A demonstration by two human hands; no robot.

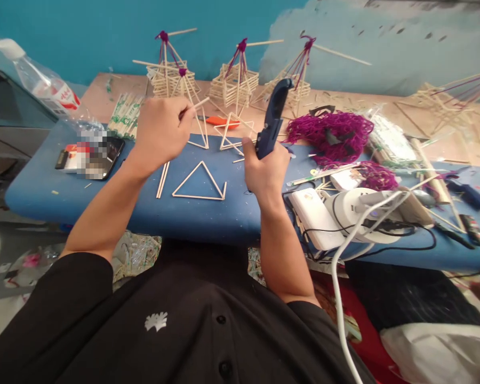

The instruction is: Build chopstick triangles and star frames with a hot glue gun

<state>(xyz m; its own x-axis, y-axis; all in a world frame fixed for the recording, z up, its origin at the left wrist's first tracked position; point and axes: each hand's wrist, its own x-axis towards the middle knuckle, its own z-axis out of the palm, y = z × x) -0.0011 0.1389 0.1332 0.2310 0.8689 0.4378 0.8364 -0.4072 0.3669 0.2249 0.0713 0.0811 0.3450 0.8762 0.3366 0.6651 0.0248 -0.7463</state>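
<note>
Raised over the left part of the table, my left hand [164, 133] is closed in a pinch on a thin wooden stick [201, 104] that points right. My right hand [268, 168] is wrapped round a dark blue hand tool [275, 114] with a curved upper end; its exact kind is unclear. Between my forearms a triangle of sticks [197, 196] lies flat, a short stick standing at its right corner. Loose sticks [163, 180] lie left of it. Beyond my hands are more joined stick frames [232, 133] and an orange-handled tool [223, 122].
Stick structures with purple yarn tops [236, 85] stand along the wall. To the right are purple yarn [332, 136], a white power bank [317, 216], a round white power strip [356, 213] and cables. A bottle [50, 88], a phone [112, 152] and bundled sticks [125, 114] sit left.
</note>
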